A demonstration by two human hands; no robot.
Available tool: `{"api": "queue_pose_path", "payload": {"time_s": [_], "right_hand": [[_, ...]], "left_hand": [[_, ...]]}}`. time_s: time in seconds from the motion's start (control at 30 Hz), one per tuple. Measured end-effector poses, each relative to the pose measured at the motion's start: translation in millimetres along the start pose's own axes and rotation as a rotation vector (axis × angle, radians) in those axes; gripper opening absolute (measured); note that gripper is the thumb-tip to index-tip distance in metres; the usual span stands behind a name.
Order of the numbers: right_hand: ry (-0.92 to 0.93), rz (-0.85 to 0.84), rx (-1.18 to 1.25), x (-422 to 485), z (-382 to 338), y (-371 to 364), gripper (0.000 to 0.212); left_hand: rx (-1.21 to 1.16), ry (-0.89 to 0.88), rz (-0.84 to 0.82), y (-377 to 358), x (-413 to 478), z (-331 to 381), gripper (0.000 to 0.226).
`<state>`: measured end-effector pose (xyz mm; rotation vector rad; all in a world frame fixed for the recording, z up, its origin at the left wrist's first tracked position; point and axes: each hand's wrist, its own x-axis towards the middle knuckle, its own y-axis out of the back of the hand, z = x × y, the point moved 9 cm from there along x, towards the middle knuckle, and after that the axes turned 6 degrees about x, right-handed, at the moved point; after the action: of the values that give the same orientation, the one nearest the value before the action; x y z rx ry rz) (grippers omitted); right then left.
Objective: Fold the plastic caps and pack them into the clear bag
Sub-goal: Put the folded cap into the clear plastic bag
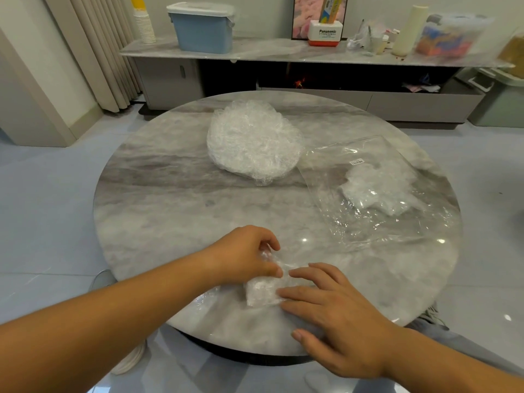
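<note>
A folded clear plastic cap (262, 292) lies near the front edge of the round marble table (170, 211). My left hand (245, 255) pinches the cap's upper end between curled fingers and thumb. My right hand (334, 313) lies flat with straight fingers, its fingertips pressing the cap's right side. A heap of unfolded plastic caps (253, 140) sits at the table's far middle. The clear bag (377, 191) lies flat at the right, with several folded caps (374, 188) inside it.
Behind the table runs a low marble sideboard (269, 51) carrying a blue lidded bin (202, 26), stacked paper cups (143, 22), a Panasonic box (326, 32) and clutter. Curtains (96, 46) hang at the left. The floor is pale tile.
</note>
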<state>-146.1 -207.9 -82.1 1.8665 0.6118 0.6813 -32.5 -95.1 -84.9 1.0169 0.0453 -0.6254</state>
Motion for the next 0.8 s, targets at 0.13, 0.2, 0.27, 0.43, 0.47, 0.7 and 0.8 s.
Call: {"api": "queue_pose_path", "payload": {"time_s": [0.13, 0.2, 0.27, 0.43, 0.47, 0.7, 0.8], "right_hand": [[0.021, 0.018, 0.059, -4, 5, 7, 0.038], [0.007, 0.093, 0.119, -4, 8, 19, 0.038], [-0.071, 0.176, 0.214, -2, 16, 31, 0.038], [-0.581, 0.211, 0.817, 6, 47, 27, 0.038], [-0.639, 0.211, 0.927, 9, 49, 25, 0.035], [-0.629, 0.26, 1.284, 24, 54, 14, 0.047], [-0.626, 0.306, 1.261, 27, 57, 20, 0.04]], "left_hand": [[0.049, 0.077, -0.08, -7, 3, -4, 0.04], [-0.057, 0.125, -0.074, -6, 4, -13, 0.032], [-0.242, 0.163, -0.048, -2, 1, -20, 0.022], [-0.716, 0.21, 0.003, -6, -8, -25, 0.017], [-0.772, 0.212, 0.0, -8, -10, -25, 0.016], [-0.959, 0.179, -0.08, -26, -18, -16, 0.017], [-0.942, 0.197, -0.109, -30, -20, -16, 0.022]]}}
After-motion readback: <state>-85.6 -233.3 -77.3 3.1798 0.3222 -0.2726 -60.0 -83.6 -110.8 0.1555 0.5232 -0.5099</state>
